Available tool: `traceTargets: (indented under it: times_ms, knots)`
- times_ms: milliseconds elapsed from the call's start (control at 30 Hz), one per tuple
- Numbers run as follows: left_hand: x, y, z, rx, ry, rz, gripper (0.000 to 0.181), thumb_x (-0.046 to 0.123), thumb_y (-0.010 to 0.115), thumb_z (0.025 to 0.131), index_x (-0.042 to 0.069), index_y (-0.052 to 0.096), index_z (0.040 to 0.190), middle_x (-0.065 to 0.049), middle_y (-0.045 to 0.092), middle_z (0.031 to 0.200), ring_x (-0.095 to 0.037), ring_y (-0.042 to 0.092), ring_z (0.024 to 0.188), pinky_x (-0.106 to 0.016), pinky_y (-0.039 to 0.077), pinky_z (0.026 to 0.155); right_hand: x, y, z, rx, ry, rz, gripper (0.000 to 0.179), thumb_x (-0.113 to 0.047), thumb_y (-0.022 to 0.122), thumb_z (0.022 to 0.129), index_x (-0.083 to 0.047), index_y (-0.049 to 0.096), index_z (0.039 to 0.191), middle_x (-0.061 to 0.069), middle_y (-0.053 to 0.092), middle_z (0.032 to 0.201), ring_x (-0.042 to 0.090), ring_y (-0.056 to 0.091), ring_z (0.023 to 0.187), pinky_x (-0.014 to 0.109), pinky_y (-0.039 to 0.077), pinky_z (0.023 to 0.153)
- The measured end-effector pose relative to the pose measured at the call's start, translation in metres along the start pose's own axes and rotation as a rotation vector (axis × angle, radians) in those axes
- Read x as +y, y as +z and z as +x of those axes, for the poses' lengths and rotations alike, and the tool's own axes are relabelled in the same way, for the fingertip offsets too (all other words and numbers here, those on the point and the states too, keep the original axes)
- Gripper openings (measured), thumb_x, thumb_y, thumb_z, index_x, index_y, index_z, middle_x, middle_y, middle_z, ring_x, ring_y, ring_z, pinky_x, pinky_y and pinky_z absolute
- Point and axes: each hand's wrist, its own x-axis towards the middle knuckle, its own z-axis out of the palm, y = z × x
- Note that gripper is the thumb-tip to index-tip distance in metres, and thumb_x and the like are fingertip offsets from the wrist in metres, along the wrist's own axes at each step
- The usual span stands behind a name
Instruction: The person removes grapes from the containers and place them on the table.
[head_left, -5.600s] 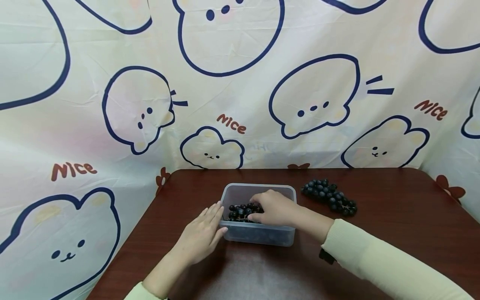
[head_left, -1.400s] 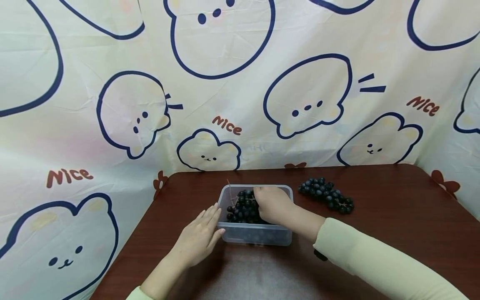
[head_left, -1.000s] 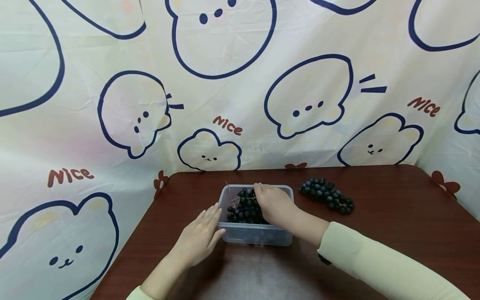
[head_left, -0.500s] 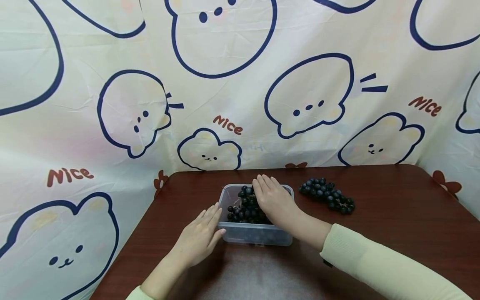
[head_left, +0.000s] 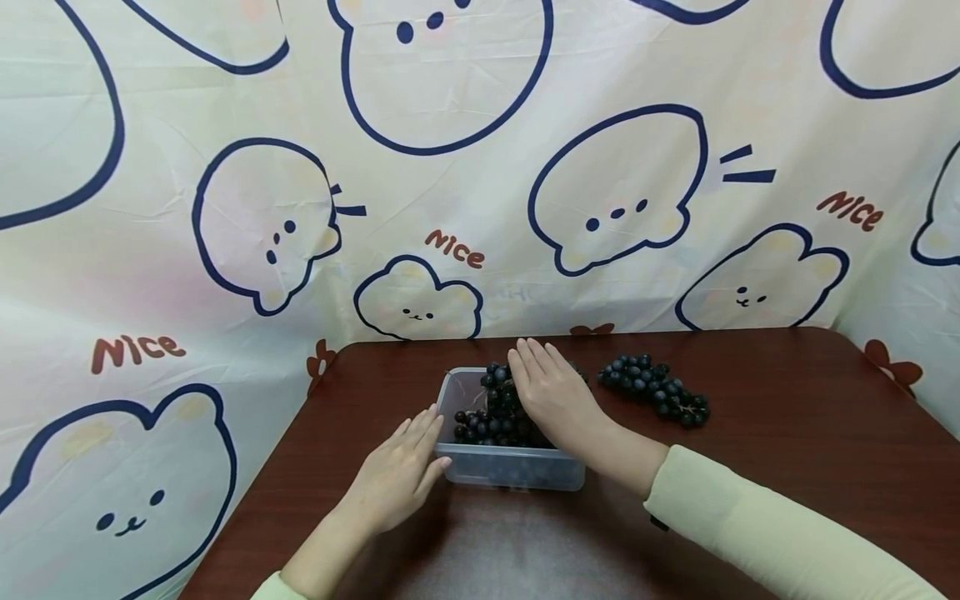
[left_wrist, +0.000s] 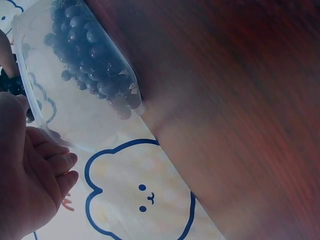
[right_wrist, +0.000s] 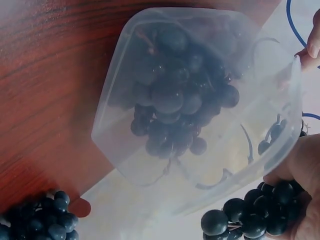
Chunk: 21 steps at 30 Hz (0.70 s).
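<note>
A clear plastic container [head_left: 517,471] stands on the table with dark grapes [head_left: 487,429] inside; the right wrist view shows them through its wall. My left hand [head_left: 397,471] rests against the container's left side, fingers straight along the rim and thumb at the front. My right hand [head_left: 555,396] is over the container's right part, its back facing up. Under its palm and fingers it holds a bunch of dark grapes [right_wrist: 255,215], raised at the rim in the right wrist view. The hand hides much of this bunch in the head view.
Another bunch of dark grapes [head_left: 652,387] lies on the brown table [head_left: 780,433], right of the container and behind the right forearm. A white cloth [head_left: 615,300] with bear drawings hangs along the table's back and sides.
My right hand has come up from inside the container, raising a grape bunch toward the back rim. More grapes show around its fingers. My left hand keeps its place at the container's side.
</note>
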Motion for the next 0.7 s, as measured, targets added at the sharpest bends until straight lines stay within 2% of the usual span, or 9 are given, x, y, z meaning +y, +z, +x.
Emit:
traceTargets:
  times_ms: [233, 500, 700]
  knots:
    - [0.001, -0.001, 0.000, 0.011, 0.004, -0.013, 0.056, 0.031, 0.056, 0.099, -0.006, 0.047, 0.140, -0.020, 0.040, 0.149, -0.027, 0.036, 0.138, -0.044, 0.029, 0.113, 0.008, -0.004, 0.000, 0.027, 0.012, -0.018, 0.051, 0.000, 0.073, 0.085, 0.009, 0.054, 0.131, 0.026, 0.055, 0.132, 0.034, 0.052, 0.125, 0.045, 0.042, 0.103]
    - [0.001, 0.000, 0.000, 0.018, 0.007, -0.017, 0.056, 0.032, 0.055, 0.099, -0.006, 0.048, 0.139, -0.020, 0.040, 0.148, -0.027, 0.037, 0.138, -0.045, 0.031, 0.112, 0.015, -0.009, -0.001, 0.027, 0.040, -0.046, 0.050, 0.004, 0.070, 0.086, 0.009, 0.054, 0.132, 0.025, 0.053, 0.134, 0.033, 0.049, 0.128, 0.045, 0.039, 0.106]
    - [0.001, 0.000, 0.000, 0.017, 0.002, -0.012, 0.056, 0.033, 0.055, 0.099, -0.006, 0.048, 0.139, -0.020, 0.040, 0.148, -0.027, 0.036, 0.138, -0.044, 0.030, 0.112, 0.023, -0.010, -0.002, 0.064, 0.050, -0.057, 0.046, 0.006, 0.069, 0.087, 0.009, 0.055, 0.130, 0.025, 0.054, 0.133, 0.034, 0.050, 0.127, 0.045, 0.039, 0.105]
